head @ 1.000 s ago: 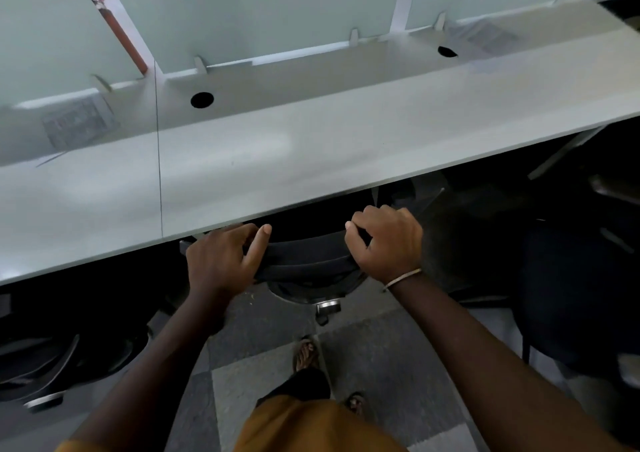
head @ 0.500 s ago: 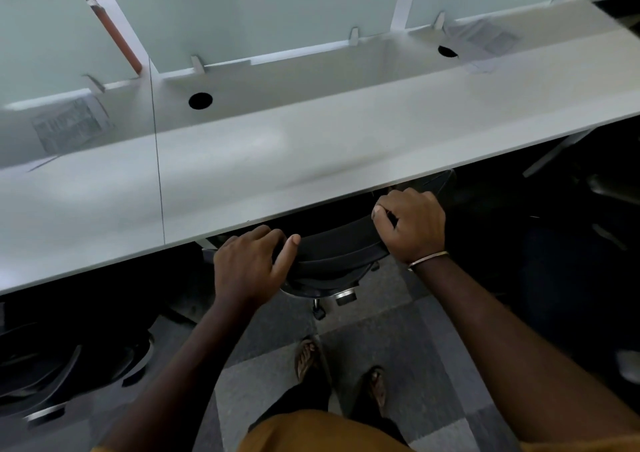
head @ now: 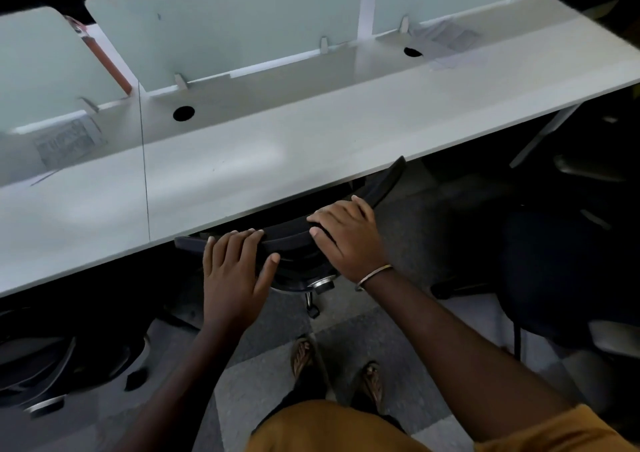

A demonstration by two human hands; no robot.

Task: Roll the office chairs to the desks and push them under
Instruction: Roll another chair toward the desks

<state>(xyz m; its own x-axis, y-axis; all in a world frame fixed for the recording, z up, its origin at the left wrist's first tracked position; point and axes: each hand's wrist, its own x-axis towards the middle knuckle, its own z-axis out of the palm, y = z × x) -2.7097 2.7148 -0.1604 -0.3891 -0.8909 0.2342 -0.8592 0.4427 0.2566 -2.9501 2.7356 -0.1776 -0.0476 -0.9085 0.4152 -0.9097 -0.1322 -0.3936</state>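
A black office chair (head: 385, 182) stands in front of me with its seat hidden beneath the white desk (head: 277, 161); only its curved backrest top and its chrome base show. My left hand (head: 235, 273) lies flat on the left end of the backrest, fingers spread and not gripping. On the middle of the backrest rests my right hand (head: 346, 240), which wears a thin bangle; its fingers curl over the top edge and the thumb presses the near face.
Pale green partition panels (head: 225, 26) rise behind the desk, which has two round cable holes (head: 183, 113). Another dark chair (head: 554, 278) stands at the right and a chair base (head: 41, 368) sits under the desk at the left. My sandalled feet (head: 303, 354) stand on grey carpet tiles.
The chair has gone further under the desk and its backrest has swung toward the right. My left hand went from a grip to a flat, spread hand; the right hand's hold has loosened.
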